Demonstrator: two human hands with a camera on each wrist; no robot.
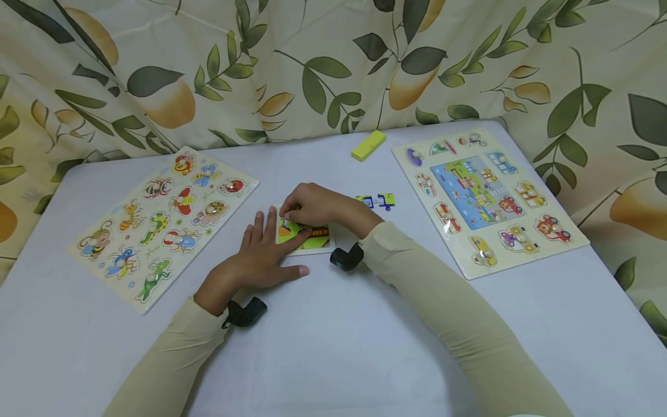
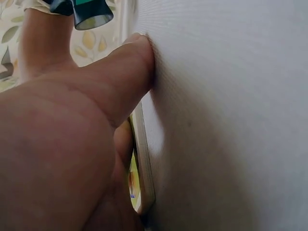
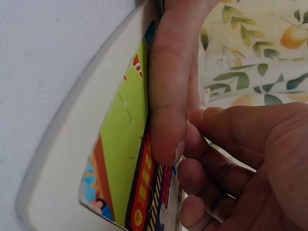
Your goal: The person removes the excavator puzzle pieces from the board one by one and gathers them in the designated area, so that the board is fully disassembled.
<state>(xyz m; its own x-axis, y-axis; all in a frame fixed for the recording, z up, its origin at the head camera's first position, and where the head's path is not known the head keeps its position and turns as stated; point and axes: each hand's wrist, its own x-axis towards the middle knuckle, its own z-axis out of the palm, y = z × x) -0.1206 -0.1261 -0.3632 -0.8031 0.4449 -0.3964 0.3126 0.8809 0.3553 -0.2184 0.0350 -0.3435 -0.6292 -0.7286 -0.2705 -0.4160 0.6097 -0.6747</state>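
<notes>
A small jigsaw puzzle (image 1: 319, 240) with a green and red vehicle picture in a pale frame lies flat at the middle of the table. My left hand (image 1: 259, 255) is spread beside and over it, its straight index finger (image 3: 168, 96) lying across the picture. In the left wrist view the thumb (image 2: 137, 62) rests on the tablecloth. My right hand (image 1: 318, 205) bends over the puzzle's far left part, fingers curled and fingertips at the board. Whether they pinch a piece is hidden. Beyond the right wrist lie two loose blue and yellow puzzle pieces (image 1: 386, 201).
On the left is an insect peg board (image 1: 208, 231); on the right, a vehicle peg board (image 1: 458, 255). A yellow-green block (image 1: 368, 145) sits near the back edge. Behind the white-covered table (image 1: 333, 347) hangs a leaf-patterned curtain (image 1: 333, 75).
</notes>
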